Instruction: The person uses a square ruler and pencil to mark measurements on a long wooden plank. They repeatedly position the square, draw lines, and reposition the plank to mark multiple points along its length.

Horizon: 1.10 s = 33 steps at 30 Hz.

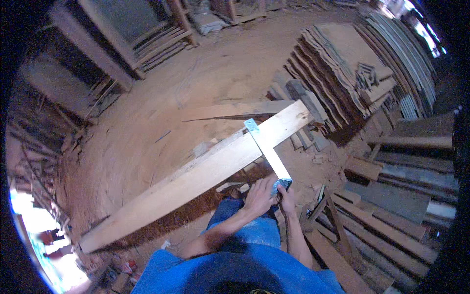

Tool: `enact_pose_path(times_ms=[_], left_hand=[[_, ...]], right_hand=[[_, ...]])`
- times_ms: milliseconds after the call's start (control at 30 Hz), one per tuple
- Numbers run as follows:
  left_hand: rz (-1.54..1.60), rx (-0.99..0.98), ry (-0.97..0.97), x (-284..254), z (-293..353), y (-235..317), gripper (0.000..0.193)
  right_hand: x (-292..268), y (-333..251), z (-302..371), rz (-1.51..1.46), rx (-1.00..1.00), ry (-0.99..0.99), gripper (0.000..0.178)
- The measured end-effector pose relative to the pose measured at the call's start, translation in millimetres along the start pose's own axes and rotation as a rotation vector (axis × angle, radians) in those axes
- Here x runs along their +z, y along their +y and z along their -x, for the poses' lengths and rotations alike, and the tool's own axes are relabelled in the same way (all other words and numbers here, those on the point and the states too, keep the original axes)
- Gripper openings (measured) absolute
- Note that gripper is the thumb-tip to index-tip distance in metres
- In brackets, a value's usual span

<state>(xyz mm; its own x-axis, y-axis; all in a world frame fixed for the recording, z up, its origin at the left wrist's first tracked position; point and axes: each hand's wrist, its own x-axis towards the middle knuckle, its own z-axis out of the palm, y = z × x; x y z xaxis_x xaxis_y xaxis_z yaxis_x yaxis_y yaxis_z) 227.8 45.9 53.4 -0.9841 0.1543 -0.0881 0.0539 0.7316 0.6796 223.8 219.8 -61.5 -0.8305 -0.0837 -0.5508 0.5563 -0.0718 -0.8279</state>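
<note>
Pale tan plank (205,172), white strip (269,151) with light-blue end (250,125), bright blue shirt (191,269), reddish-brown floor (147,127), brown-and-dark wavy-striped stack (320,76)

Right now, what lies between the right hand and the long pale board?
In the head view, the pale blade of a hand tool spans that stretch, running from beside the right hand and crossing the long pale board.

A brown, dusty floor (152,112) is being lit dimly while white glare (36,215) is being admitted at lower left and upper right; the right side is being lined by stacked boards (391,198).
</note>
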Motion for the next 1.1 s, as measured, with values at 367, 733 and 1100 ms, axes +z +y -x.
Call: enact_pose_path(times_ms=[367, 733, 1100], left_hand=[[-0.261, -0.008, -0.069, -21.7, -65.4, -45.6, 0.099], [-0.525, 0.053, -0.218, -15.3, -152.1, -60.3, 0.11], [-0.576, 0.171, -0.128, -0.3, -164.0, -78.9, 0.109]], right_hand=[[60.3, -27.1, -68.0, -0.147, -0.01, 0.121, 0.028], [76.8, -59.2, -108.5, -0.235, -0.154, 0.233, 0.023], [87.4, -32.9, -132.4, -0.172, -0.164, 0.392, 0.028]])
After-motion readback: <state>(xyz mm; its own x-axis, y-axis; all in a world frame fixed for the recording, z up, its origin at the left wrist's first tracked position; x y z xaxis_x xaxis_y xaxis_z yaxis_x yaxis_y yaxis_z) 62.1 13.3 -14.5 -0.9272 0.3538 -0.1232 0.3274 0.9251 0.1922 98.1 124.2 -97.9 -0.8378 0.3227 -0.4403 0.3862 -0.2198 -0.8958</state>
